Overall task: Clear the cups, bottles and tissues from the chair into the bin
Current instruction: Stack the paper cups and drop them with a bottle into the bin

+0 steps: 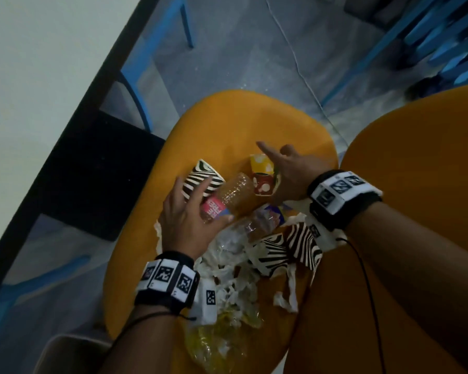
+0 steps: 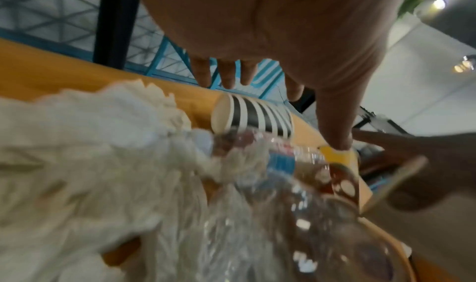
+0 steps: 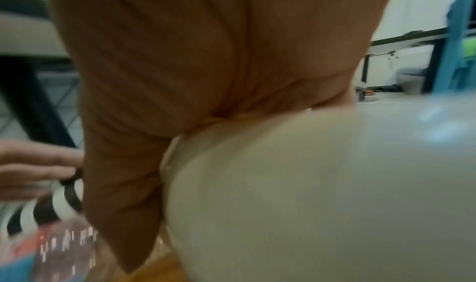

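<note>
Left hand point(image 1: 185, 220) hovers spread over the amber bottle point(image 1: 231, 194), fingers released. Right hand point(image 1: 288, 174) is loose beside the dotted cups point(image 1: 262, 176), gripping nothing. Best to clamp the bottle mid-body, clear of the tissues point(image 1: 235, 282).

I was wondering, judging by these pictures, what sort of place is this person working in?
Probably a canteen, break room or other shared seating area. An orange chair holds used paper cups, plastic bottles and tissues; more blue-framed chairs and a dark-edged table stand on a tiled floor.
</note>
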The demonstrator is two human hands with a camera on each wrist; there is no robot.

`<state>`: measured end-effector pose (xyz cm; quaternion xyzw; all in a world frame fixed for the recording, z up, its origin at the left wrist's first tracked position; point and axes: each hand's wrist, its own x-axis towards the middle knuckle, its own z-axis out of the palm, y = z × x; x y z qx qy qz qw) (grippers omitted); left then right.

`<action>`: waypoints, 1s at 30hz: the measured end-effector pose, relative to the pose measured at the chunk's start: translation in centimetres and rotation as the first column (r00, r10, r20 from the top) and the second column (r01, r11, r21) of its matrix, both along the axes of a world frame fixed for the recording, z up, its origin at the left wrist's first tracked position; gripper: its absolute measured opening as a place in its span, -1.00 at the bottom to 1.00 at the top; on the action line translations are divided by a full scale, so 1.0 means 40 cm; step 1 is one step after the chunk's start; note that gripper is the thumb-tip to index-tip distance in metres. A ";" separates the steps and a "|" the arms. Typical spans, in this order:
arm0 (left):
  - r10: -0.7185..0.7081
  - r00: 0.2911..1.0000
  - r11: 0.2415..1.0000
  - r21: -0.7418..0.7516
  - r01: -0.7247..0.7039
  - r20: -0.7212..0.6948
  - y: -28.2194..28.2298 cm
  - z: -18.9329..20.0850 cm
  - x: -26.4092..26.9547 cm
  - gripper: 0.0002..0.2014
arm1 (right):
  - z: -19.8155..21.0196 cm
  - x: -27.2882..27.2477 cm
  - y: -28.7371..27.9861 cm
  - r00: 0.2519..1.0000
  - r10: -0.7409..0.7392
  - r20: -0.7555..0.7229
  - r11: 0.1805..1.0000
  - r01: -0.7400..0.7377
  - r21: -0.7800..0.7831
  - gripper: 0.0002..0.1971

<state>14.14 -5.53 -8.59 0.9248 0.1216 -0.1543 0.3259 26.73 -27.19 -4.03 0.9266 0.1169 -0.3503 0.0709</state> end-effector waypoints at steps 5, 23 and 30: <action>-0.067 0.998 0.965 0.251 0.069 -0.017 -0.048 -0.048 0.012 -0.25 | -0.028 0.000 0.042 0.999 -0.029 -0.014 0.999 0.029 0.036 -0.17; 0.292 0.954 0.832 -0.510 -0.219 0.067 0.130 0.140 -0.118 -0.40 | 0.209 -0.124 0.048 0.691 -0.720 0.068 0.476 0.419 0.773 -0.26; 0.371 0.874 0.485 -0.737 -0.470 -0.313 0.363 0.210 -0.583 -0.35 | 0.281 -0.423 0.386 0.792 -0.447 -0.415 0.093 0.503 0.859 -0.34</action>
